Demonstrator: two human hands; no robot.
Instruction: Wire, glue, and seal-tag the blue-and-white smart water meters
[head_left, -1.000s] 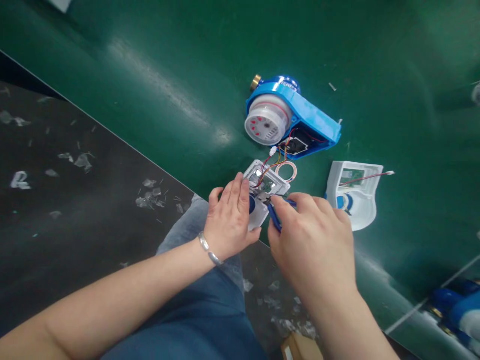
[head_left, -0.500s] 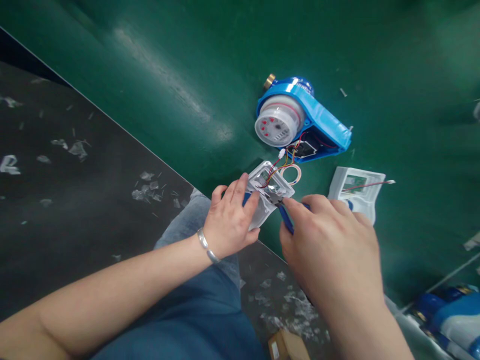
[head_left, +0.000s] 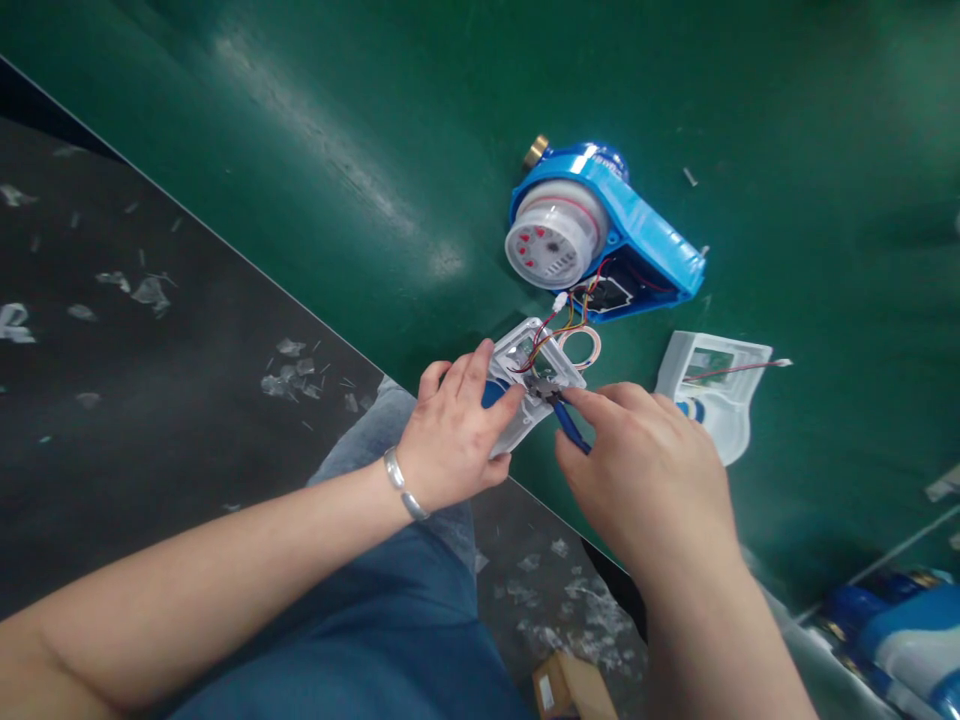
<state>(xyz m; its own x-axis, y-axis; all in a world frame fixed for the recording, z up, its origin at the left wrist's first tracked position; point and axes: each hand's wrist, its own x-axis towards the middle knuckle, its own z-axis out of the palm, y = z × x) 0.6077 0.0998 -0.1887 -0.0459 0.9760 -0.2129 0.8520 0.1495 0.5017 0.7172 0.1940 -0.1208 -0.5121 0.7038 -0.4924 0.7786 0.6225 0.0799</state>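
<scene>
White cover with circuit board and coloured wires, at the near edge of the green bench, clasped by the left hand, while the right hand, just beside, closes on blue-handled pliers touching the cover; blue meter beyond.

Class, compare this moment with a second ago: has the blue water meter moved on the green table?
No. The blue water meter keeps its place beside the small screw on the green table; only the camera view shifted.
</scene>
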